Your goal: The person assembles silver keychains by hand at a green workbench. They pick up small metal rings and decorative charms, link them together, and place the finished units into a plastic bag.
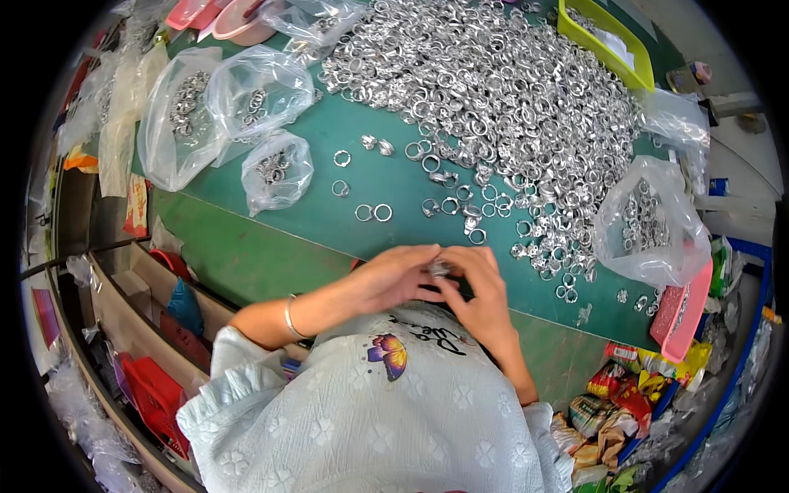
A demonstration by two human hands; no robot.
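Note:
At the table's near edge, my left hand [403, 278] and my right hand [478, 283] meet around a small silver ring [439, 269]. The fingers of both hands are bent together on it, and they partly cover it. Just beyond them, loose silver rings [477, 236] lie on the green table [329, 234]. To the left of these, a pair of rings [373, 213] lies side by side, with a few single ones behind. A large heap of silver rings [509, 90] spreads over the far and right part of the table.
Clear plastic bags with rings stand at the left, including a small bag [278, 171]. Another bag [649, 222] and a pink tray [684, 316] sit at the right edge. A yellow-green basket [612, 53] is far right. An open drawer [156, 287] lies lower left.

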